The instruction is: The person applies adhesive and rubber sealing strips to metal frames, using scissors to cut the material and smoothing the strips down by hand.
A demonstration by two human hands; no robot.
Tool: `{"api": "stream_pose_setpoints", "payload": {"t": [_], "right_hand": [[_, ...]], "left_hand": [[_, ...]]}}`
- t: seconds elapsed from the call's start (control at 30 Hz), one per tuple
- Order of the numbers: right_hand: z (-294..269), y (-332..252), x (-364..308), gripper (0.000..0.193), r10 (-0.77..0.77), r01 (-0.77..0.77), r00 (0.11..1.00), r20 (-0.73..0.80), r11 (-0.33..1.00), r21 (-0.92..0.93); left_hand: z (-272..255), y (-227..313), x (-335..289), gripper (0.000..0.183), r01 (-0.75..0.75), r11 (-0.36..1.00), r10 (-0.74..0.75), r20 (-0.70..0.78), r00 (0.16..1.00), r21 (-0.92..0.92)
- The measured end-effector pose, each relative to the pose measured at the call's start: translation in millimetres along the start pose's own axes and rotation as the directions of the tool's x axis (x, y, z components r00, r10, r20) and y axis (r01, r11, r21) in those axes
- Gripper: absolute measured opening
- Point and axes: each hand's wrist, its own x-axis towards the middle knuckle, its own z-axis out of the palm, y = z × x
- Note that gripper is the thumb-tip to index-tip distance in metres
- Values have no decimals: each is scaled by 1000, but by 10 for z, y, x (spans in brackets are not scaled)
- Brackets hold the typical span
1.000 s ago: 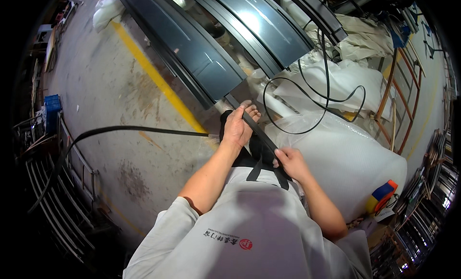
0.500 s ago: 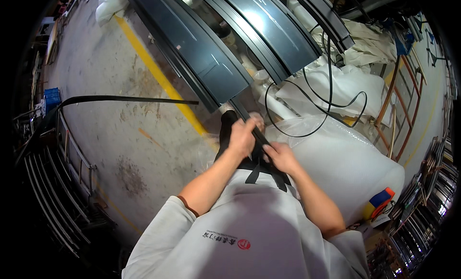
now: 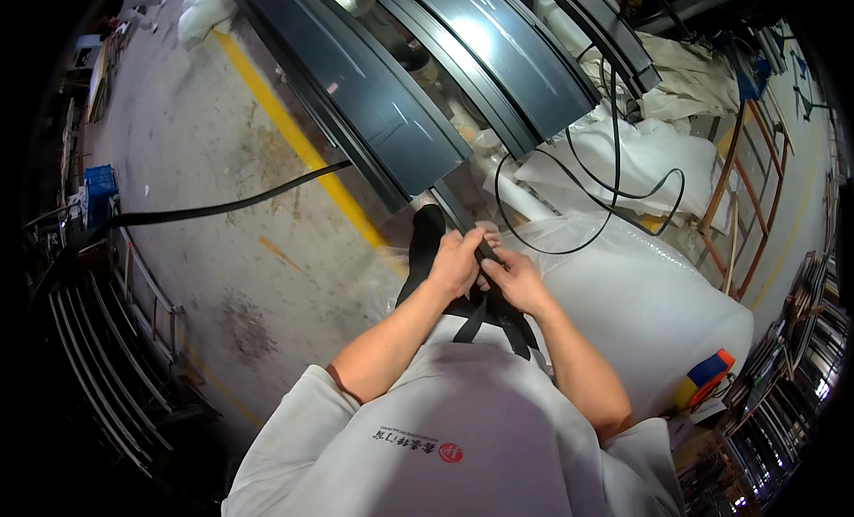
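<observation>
In front of my waist both hands are closed around a long dark strip (image 3: pixel 452 209), which runs out from beneath the near end of a grey-blue metal profile (image 3: pixel 374 99). My left hand (image 3: pixel 455 264) grips it with the thumb on top. Close beside it, my right hand (image 3: pixel 518 280) pinches the strip lower down, thumb pointing forward. The fingers partly hide the strip here. Two black strap-like ends (image 3: pixel 470 325) show below the hands, against the light shirt. A second wide profile (image 3: pixel 507 68) lies to the right of the first.
From the left, a long black strip (image 3: pixel 231 206) reaches under the profiles. Black cord (image 3: pixel 614 197) loops over white wrap at right. A large foam-wrapped roll (image 3: pixel 649 295) lies beside my right arm. Metal racks stand left; a reddish frame (image 3: pixel 743 192) leans far right.
My left hand has shifted slightly forward, and my right hand has moved up the strip, so both are closer together. The long black strip at left now slopes and hangs lower toward its left end.
</observation>
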Motion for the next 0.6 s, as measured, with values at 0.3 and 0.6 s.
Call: {"api": "stream_pose_setpoints", "payload": {"t": [0.3,0.6], "right_hand": [[-190,91,57,28,190,-188,982,-17,947,-260],[-407,656,-348,20,-102,-18,946,-308,931,-365]], "left_hand": [[-28,23,129,29,-232,959,236,-6,972,162],[-11,164,276,20,-156,950,154,-28,988,-270]]}}
